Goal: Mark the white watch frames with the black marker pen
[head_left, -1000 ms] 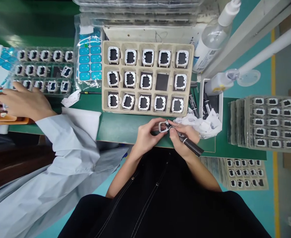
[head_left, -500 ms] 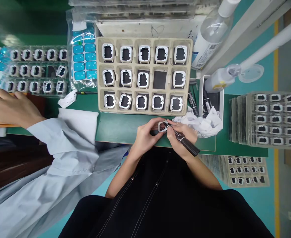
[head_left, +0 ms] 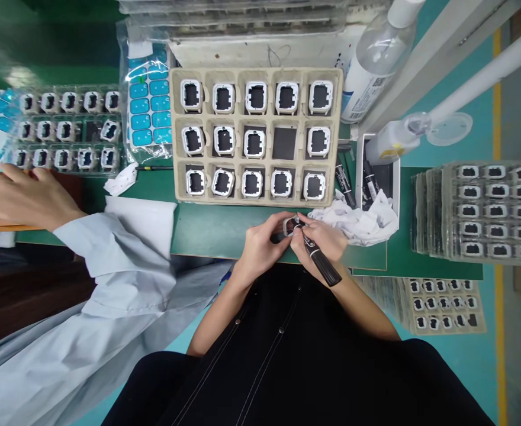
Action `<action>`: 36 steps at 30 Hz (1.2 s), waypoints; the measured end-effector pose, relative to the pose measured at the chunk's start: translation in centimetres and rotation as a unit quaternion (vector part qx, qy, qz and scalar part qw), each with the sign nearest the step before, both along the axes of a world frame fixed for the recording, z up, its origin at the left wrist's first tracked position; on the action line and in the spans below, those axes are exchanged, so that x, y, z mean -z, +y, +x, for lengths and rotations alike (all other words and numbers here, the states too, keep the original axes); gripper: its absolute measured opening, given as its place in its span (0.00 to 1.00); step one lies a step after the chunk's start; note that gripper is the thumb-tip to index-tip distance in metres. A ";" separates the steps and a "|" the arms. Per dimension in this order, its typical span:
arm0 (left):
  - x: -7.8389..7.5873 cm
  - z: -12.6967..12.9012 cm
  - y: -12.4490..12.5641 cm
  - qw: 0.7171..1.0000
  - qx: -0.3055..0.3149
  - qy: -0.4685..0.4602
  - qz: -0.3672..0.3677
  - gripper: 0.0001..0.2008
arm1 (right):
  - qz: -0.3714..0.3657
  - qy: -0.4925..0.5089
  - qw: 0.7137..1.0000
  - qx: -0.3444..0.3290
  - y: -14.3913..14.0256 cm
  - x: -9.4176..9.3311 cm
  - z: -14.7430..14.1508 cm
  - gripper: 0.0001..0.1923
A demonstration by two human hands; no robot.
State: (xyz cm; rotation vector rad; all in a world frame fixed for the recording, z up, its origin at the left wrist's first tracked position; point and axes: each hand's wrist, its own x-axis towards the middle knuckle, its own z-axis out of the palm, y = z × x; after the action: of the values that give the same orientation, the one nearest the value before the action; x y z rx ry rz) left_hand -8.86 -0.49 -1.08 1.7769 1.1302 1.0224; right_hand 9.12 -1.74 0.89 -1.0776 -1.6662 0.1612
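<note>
Between its thumb and fingers my left hand (head_left: 261,245) holds a small white watch-case frame (head_left: 288,226), near the front edge of the green table. My right hand (head_left: 322,239) grips a black marker pen (head_left: 321,264), its tip end at the frame's right side and its barrel slanting down toward me. Fingers partly hide the frame and the tip. Just beyond my hands lies a beige moulded tray (head_left: 254,204) with rows of similar white frames. One compartment (head_left: 284,144) in its middle row shows only a dark bottom.
Crumpled white cloth (head_left: 367,222) lies right of my hands, by a white box (head_left: 398,189) of markers. A bottle (head_left: 378,65) stands behind. Stacked trays (head_left: 447,213) sit at right. A co-worker's hand (head_left: 34,195) is at left, near a blue-pad bag (head_left: 147,100).
The marker has swung to a steeper slant, its rear end moving left and down. My right hand has shifted slightly left. The watch-case frame stays in my left hand.
</note>
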 end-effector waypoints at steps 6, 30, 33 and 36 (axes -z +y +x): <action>-0.2 0.1 -0.1 0.999 -0.014 -0.030 -0.017 0.18 | -0.041 0.023 0.999 0.027 -0.2 -0.3 -0.1 0.11; 0.0 0.1 -0.3 0.998 -0.030 -0.043 -0.030 0.21 | -0.082 0.094 0.992 0.001 -0.8 -0.2 0.3 0.08; -0.2 0.2 -0.3 0.995 -0.031 -0.078 -0.061 0.27 | -0.093 0.116 0.989 -0.002 -1.0 -0.1 0.3 0.07; -0.1 0.3 -0.2 0.992 -0.031 -0.097 -0.072 0.31 | -0.089 0.141 0.986 0.000 -1.1 0.1 0.3 0.07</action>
State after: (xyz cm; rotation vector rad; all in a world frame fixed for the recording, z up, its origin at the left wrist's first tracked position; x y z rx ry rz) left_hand -8.59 -0.66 -0.97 1.5022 1.1132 1.0958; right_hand 9.39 -2.86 0.74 -1.1310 -1.4162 0.4486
